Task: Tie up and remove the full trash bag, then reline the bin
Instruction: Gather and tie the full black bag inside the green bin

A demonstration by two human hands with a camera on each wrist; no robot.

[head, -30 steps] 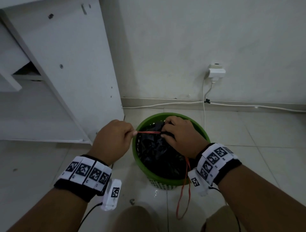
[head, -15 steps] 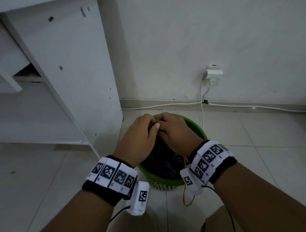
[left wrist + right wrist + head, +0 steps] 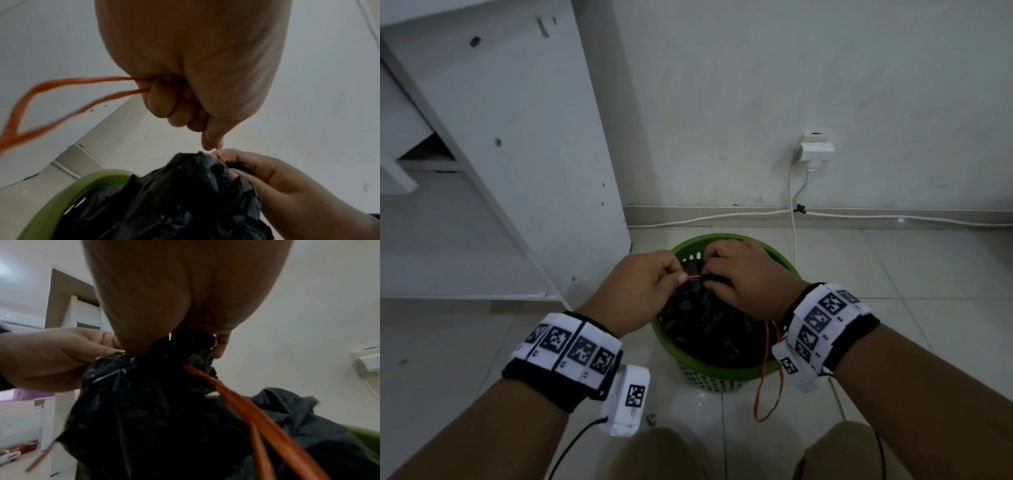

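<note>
A round green bin [image 3: 717, 371] stands on the tiled floor and holds a full black trash bag [image 3: 709, 325]. The bag's top is gathered into a neck [image 3: 185, 347]. My right hand [image 3: 743, 277] grips that neck from above. My left hand [image 3: 643, 284] pinches an orange-red drawstring [image 3: 694, 277] between thumb and forefinger, close to the neck. In the left wrist view a loop of the same string [image 3: 61, 97] trails out of my curled fingers. More drawstring [image 3: 768, 380] hangs down over the bin's front right to the floor.
A white cabinet side panel [image 3: 517, 137] stands close on the left of the bin. Behind the bin, a white wall carries a plugged-in adapter [image 3: 815, 149], and white cables [image 3: 722, 217] run along the skirting. My knees [image 3: 664, 455] are at the bottom edge.
My left hand came in from the left to meet the right hand at the bag's neck, and now it has drawn a short way back, showing a short stretch of string.
</note>
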